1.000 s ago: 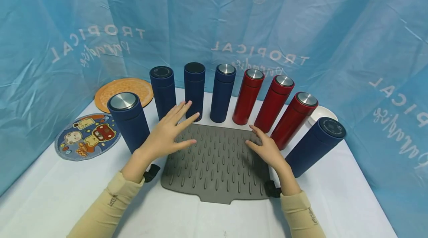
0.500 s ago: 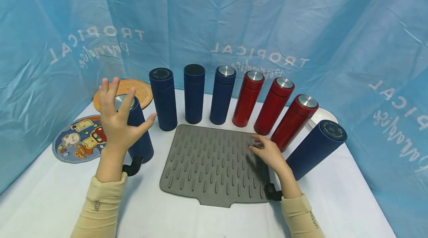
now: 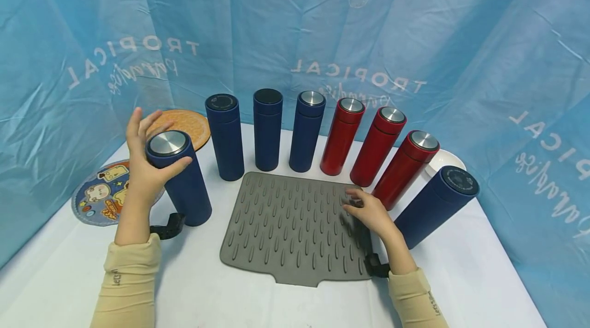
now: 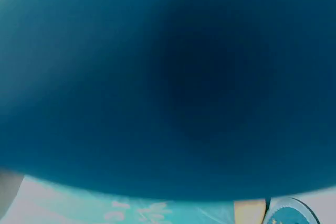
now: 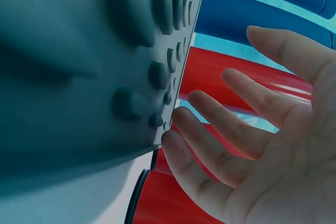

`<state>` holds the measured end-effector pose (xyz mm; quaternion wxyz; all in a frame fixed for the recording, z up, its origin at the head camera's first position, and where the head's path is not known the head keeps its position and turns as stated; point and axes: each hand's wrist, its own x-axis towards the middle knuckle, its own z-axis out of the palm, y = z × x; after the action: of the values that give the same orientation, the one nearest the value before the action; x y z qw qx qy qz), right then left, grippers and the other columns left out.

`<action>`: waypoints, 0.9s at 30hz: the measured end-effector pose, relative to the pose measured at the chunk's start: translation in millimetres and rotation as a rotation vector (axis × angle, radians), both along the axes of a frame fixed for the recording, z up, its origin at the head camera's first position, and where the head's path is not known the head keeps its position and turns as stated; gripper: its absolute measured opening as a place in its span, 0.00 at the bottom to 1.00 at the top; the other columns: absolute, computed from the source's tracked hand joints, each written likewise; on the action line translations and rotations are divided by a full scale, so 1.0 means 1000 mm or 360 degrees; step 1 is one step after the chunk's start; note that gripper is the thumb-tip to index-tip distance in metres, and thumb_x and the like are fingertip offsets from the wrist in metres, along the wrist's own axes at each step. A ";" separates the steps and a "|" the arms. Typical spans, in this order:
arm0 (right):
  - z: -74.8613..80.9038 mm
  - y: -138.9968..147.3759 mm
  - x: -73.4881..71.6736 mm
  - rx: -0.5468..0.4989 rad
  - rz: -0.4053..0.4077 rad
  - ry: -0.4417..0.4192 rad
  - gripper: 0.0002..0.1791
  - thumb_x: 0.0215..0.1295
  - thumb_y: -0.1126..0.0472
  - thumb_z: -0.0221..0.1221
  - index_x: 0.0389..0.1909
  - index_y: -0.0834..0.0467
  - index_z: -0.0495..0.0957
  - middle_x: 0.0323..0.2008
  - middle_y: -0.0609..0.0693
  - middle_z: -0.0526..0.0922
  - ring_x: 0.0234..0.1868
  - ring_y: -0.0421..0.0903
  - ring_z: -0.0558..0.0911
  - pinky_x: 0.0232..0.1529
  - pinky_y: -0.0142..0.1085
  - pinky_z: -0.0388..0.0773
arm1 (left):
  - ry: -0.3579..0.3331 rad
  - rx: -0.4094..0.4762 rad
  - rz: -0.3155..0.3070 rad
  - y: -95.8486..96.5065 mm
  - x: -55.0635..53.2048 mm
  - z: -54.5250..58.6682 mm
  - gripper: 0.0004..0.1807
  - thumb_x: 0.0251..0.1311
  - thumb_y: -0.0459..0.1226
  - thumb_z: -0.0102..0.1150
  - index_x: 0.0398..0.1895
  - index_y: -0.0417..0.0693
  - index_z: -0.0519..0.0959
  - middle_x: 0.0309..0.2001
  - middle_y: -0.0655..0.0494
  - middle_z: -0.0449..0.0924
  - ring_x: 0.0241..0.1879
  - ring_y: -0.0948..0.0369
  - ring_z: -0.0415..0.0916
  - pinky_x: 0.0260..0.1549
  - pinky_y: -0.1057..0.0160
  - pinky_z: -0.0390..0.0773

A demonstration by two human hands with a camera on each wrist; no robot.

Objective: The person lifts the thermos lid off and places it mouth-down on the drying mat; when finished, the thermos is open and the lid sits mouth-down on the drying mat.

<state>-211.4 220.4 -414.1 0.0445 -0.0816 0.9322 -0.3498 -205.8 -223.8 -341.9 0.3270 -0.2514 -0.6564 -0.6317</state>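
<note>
In the head view my left hand (image 3: 145, 169) is around the upper part of a dark blue thermos bottle (image 3: 188, 189) with a silver lid. Its fingers are spread on the far left side, and the thumb lies across the front. Whether the palm touches the bottle I cannot tell; the blue surface (image 4: 131, 114) fills most of the left wrist view. My right hand (image 3: 372, 211) hovers over the right edge of a grey ridged mat (image 3: 295, 230), fingers loosely bent and holding nothing. Its spread fingers show in the right wrist view beside the mat (image 5: 63, 114).
Three blue bottles (image 3: 268, 130) and three red bottles (image 3: 378, 148) stand in an arc behind the mat. Another blue bottle (image 3: 433, 210) stands right of my right hand. A white dish (image 3: 444, 159), an orange round mat (image 3: 191, 123) and a cartoon mat (image 3: 97, 200) lie farther out.
My left hand has moved left from above the grey mat to the leftmost blue bottle, and its fingers now surround the top. The right hand has barely moved.
</note>
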 end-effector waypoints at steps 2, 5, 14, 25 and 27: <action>0.000 0.001 0.000 0.0012 0.0000 0.0002 0.26 0.60 0.56 0.59 0.59 0.60 0.70 0.54 0.63 0.75 0.53 0.59 0.75 0.48 0.51 0.75 | -0.0115 0.0091 -0.0299 -0.006 0.000 -0.002 0.56 0.42 0.19 0.63 0.72 0.54 0.43 0.63 0.48 0.62 0.56 0.58 0.69 0.49 0.69 0.71; -0.001 0.002 0.000 0.0029 0.0004 0.0010 0.26 0.61 0.56 0.59 0.58 0.61 0.71 0.54 0.63 0.75 0.53 0.59 0.75 0.47 0.51 0.75 | -0.0273 0.0167 -0.0706 -0.014 -0.002 -0.006 0.57 0.43 0.13 0.55 0.72 0.57 0.41 0.57 0.48 0.70 0.52 0.58 0.74 0.47 0.68 0.74; -0.001 0.003 0.002 0.0045 0.0013 -0.0037 0.26 0.60 0.55 0.58 0.58 0.60 0.70 0.53 0.63 0.76 0.53 0.59 0.75 0.46 0.51 0.76 | -0.0595 -0.0168 -0.1098 -0.037 -0.012 -0.026 0.40 0.45 0.15 0.53 0.65 0.44 0.61 0.55 0.50 0.75 0.53 0.58 0.74 0.49 0.63 0.75; -0.003 0.003 0.001 0.0025 0.0032 -0.0062 0.26 0.61 0.55 0.58 0.59 0.61 0.70 0.53 0.63 0.75 0.53 0.59 0.75 0.45 0.50 0.77 | -0.0719 -0.0240 -0.1073 -0.043 -0.019 -0.040 0.40 0.46 0.17 0.57 0.64 0.50 0.62 0.54 0.55 0.76 0.53 0.61 0.75 0.49 0.66 0.73; -0.003 0.003 0.000 0.0022 0.0034 -0.0066 0.26 0.61 0.55 0.58 0.59 0.60 0.70 0.53 0.63 0.75 0.52 0.59 0.76 0.45 0.49 0.77 | -0.0686 -0.0206 -0.1010 -0.040 -0.018 -0.038 0.42 0.43 0.15 0.58 0.64 0.49 0.62 0.52 0.56 0.77 0.52 0.61 0.75 0.48 0.66 0.74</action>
<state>-211.5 223.0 -416.9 0.0681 -0.0838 0.9326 -0.3445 -223.4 -263.8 -380.4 -0.0467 -0.3235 -0.6383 -0.6970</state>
